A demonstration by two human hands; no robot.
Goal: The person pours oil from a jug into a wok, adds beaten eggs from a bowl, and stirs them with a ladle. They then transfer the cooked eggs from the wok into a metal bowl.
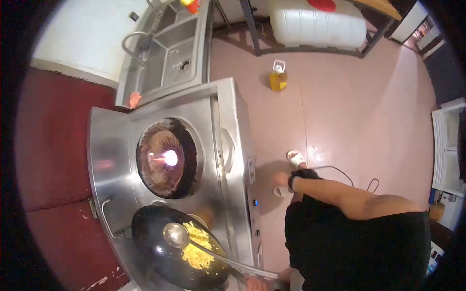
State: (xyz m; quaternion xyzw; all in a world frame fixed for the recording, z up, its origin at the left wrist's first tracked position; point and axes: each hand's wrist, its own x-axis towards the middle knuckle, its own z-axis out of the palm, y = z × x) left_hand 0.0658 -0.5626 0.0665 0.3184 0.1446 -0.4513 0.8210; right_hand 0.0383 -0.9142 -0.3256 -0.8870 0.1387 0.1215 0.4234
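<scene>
At the bottom edge, my left hand (256, 284) is closed around the handle of a black wok (150, 242), partly cut off by the frame. Scrambled egg (198, 250) lies in the tilted wok. A metal ladle (175, 235) rests in it, its long handle passing over the rim close to my left hand. My right hand (280, 179), with a dark band at the wrist, hangs in front of the stove's front panel (251, 169), apart from it. Its fingers are blurred. A flame (170, 157) burns in the uncovered round burner (158, 182).
A steel sink (167, 63) with a curved tap (131, 43) adjoins the stove, an orange cloth (135, 100) at its corner. A jug of yellow oil (278, 81) stands on the floor. A large white tank (318, 26) lies under a table. A cable (340, 172) crosses the floor.
</scene>
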